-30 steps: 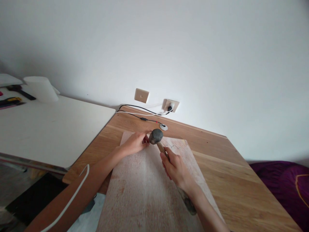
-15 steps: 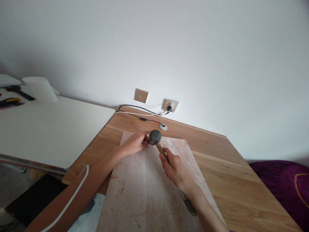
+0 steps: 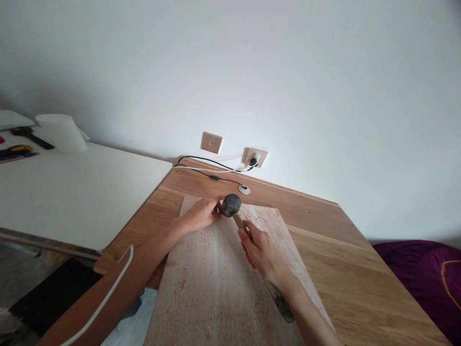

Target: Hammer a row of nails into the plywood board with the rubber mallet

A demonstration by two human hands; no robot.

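Note:
My right hand [image 3: 262,253] is closed around the wooden handle of a mallet [image 3: 239,222], whose dark grey rounded head [image 3: 231,205] sits just above a pale wooden board [image 3: 223,288]. My left hand [image 3: 200,214] rests on the board with its fingertips pinched beside the mallet head. The head hides whatever lies at those fingertips, so I cannot tell if they hold something. Faint dark pencil marks [image 3: 257,216] show on the board just right of the head.
The board lies on an oak table [image 3: 324,269]. A white table [image 3: 79,192] to the left carries a white roll and several tools at its far end. Black and white cables [image 3: 212,172] run to a wall socket [image 3: 255,157]. Purple fabric [image 3: 418,283] lies at the right.
The mallet head has shifted slightly left and down since a second ago. Both hands stay in nearly the same places, with the same hold.

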